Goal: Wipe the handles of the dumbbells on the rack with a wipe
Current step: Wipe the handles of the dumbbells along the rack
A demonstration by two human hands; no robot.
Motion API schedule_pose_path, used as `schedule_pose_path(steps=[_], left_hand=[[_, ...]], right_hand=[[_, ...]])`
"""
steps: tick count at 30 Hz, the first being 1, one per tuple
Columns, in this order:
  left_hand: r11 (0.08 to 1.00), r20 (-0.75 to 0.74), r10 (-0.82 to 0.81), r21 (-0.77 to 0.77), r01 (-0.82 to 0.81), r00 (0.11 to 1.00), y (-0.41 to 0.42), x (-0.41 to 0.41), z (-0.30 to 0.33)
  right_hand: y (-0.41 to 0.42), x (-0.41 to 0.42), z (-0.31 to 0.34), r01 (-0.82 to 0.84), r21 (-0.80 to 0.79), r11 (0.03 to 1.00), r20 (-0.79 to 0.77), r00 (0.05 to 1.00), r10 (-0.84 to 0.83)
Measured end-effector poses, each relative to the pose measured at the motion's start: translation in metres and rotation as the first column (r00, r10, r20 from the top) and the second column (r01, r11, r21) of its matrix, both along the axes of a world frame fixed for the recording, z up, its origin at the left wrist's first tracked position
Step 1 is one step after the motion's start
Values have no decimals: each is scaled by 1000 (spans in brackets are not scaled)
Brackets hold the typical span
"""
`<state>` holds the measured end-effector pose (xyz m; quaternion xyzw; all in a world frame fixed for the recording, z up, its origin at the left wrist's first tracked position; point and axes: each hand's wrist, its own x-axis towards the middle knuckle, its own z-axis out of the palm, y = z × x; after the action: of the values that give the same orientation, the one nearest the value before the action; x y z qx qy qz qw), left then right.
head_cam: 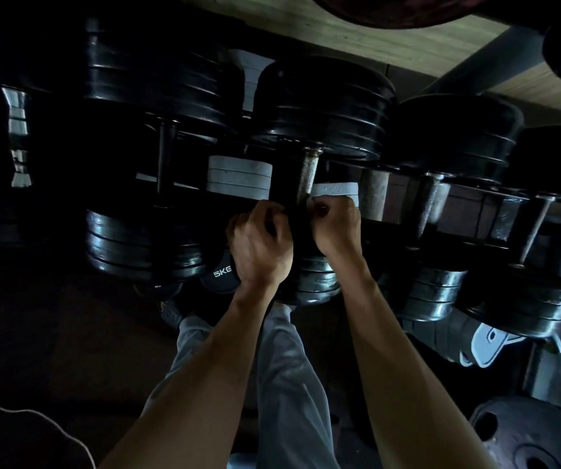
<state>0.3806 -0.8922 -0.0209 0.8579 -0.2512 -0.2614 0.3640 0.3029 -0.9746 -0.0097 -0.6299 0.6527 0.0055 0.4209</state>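
A row of black plate dumbbells lies on a dark rack (495,228). The middle dumbbell has a rusty metal handle (308,174) running away from me. My left hand (260,245) and my right hand (335,228) sit side by side at the near end of that handle, fingers curled. Between them is a dark cloth-like wipe (294,225), pinched by both hands and wrapped against the handle. A small pale scrap shows at my right fingertips; I cannot tell what it is.
More dumbbells sit left (165,164) and right (429,204) of the middle one. A 5KG kettlebell (221,275) and grey plates (238,179) lie on a lower level. A weight plate (529,438) lies on the floor at bottom right. My legs stand close to the rack.
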Motion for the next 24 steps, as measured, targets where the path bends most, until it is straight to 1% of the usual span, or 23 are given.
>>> schedule_pose_path(steps=[2,5,9,13,19,21,24], left_hand=[[1000,-3,-3,2,3,1000,0,0,1],[1000,-14,2,14,-1,1000,1,2,-1],[1000,-17,6,10,-6,1000,1,1,3],[1000,-12,6,10,-6,1000,1,1,3],[1000,-10,2,0,-2,1000,2,1,4],[1000,-4,-4,-9,4,1000,2,2,3],[999,0,-45,6,45,999,1,2,0]], right_hand=[[1,-4,-2,21,24,1000,26,999,-21],[5,-10,4,-30,82,996,43,999,27],[-7,-6,-1,24,101,995,23,999,-26],[1,-13,8,-98,104,990,3,995,98],[-7,-1,0,32,116,993,-2,999,-32],[-3,-6,5,12,123,992,8,1000,-13],[5,-19,19,-42,78,996,65,997,37]])
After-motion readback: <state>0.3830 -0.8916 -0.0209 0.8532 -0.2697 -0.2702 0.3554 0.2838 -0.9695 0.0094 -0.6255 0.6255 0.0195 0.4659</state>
